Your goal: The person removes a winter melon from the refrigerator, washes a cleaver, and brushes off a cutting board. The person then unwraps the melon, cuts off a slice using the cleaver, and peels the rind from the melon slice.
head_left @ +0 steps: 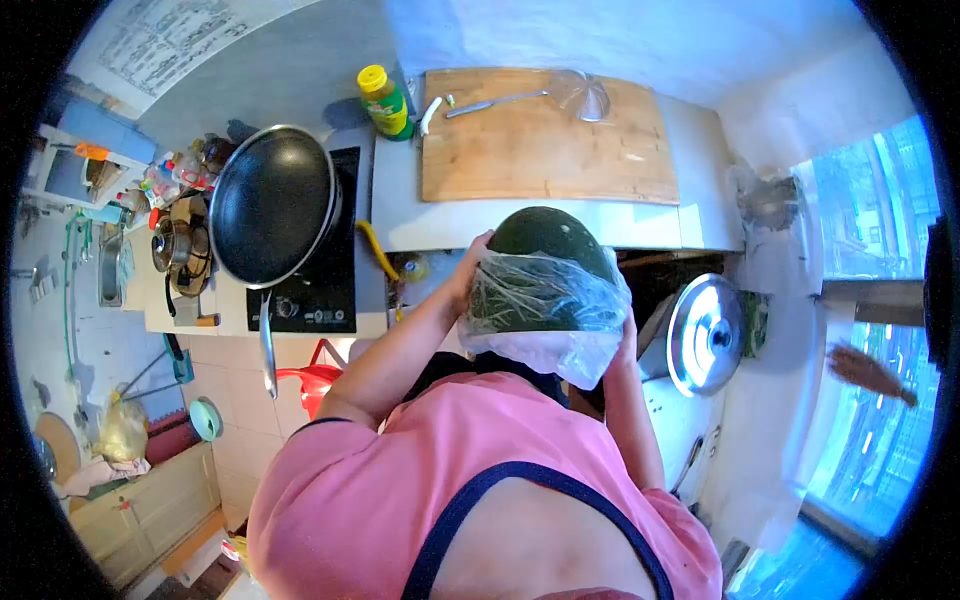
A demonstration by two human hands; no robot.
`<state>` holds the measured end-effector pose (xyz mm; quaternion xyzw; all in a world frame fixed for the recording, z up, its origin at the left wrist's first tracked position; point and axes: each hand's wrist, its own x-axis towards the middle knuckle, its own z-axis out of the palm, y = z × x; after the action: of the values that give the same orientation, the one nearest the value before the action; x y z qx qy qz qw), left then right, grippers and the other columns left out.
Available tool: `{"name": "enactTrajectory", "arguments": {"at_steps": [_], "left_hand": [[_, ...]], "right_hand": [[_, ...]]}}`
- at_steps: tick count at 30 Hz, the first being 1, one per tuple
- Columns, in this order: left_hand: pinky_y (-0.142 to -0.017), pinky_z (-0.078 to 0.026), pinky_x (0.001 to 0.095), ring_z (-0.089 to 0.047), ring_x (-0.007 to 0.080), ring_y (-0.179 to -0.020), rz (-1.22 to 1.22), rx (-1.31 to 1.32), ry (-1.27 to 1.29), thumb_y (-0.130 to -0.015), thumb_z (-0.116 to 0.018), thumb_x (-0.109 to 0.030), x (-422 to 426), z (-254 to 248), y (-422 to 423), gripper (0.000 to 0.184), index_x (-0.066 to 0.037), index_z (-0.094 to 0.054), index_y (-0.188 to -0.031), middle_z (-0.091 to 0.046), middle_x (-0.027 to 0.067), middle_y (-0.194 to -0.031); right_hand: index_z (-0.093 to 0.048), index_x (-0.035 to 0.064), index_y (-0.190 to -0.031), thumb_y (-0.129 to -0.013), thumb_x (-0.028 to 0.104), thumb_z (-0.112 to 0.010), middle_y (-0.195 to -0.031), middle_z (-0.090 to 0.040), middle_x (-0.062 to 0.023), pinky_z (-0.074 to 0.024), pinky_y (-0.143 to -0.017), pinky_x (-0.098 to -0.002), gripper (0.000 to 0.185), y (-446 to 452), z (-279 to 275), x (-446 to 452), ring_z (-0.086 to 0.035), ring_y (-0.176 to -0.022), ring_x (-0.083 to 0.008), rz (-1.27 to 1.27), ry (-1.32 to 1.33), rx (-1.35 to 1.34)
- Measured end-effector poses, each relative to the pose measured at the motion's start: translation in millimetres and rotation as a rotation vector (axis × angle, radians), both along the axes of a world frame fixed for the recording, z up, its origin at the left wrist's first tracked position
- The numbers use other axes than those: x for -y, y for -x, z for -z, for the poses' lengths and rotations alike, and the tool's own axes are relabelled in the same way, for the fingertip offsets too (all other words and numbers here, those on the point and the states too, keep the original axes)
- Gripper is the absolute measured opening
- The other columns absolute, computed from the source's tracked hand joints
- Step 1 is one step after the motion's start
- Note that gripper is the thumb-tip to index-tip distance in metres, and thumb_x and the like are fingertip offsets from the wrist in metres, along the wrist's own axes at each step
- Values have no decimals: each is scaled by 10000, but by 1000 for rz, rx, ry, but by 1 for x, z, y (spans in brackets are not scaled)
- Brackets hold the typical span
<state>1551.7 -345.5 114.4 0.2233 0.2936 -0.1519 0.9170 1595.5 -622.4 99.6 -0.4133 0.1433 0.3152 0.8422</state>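
Note:
A large dark green melon (545,236) is held up between my two hands, in front of the counter edge. Clear plastic wrap (545,290) covers its near part and hangs loosely below, over a paler surface. My left hand (472,268) presses on the melon's left side, its fingers partly hidden behind it. On the right side my right hand (627,325) holds the wrapped part, with most fingers hidden. Beyond the melon, a wooden cutting board (540,150) lies on the counter, bearing a knife (497,103) and a clear funnel-like object (590,100).
A frying pan (272,205) rests on the black cooktop (318,300), its handle pointing toward me. A yellow-capped green bottle (385,103) stands left of the board. To the right is a round metal lid (705,335). A red object (308,383) sits below the counter edge.

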Motion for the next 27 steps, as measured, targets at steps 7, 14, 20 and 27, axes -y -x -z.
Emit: {"name": "enactTrajectory", "arguments": {"at_steps": [7, 14, 20, 27], "left_hand": [[-907, -492, 424, -624, 280, -1009, -235, -63, -72, -908, -342, -616, -27, 43, -105, 675, -77, -518, -1274, -617, 152, -1174], [-971, -447, 414, -563, 271, -1126, -476, -36, -138, -897, -301, -673, -49, 86, -192, 742, -88, -477, -1320, -580, 139, -1245], [-997, -424, 408, -555, 276, -1136, -639, -96, -196, -910, -290, -666, -59, 115, -219, 737, -93, -455, -1343, -558, 142, -1282], [-1011, -388, 404, -506, 251, -1179, -784, -213, -277, -927, -304, -642, -45, 114, -228, 705, -89, -429, -1346, -534, 123, -1298]], "right_hand": [[-527, 41, -1241, -909, 404, -501, -1179, -595, -138, -461, -933, -424, 493, -201, 48, -59, -577, -1058, -298, -316, -87, -159], [-518, 32, -1258, -885, 432, -523, -1181, -605, -136, -458, -953, -404, 547, -357, 72, -144, -583, -1063, -274, -679, -202, -158], [-515, 32, -1268, -857, 412, -593, -1143, -626, -121, -480, -919, -379, 564, -429, 131, -193, -599, -1032, -248, -785, -89, -239], [-619, 40, -1141, -861, 407, -632, -1025, -661, -69, -485, -825, -322, 462, -465, 114, -234, -617, -909, -202, -752, 220, 179]]}}
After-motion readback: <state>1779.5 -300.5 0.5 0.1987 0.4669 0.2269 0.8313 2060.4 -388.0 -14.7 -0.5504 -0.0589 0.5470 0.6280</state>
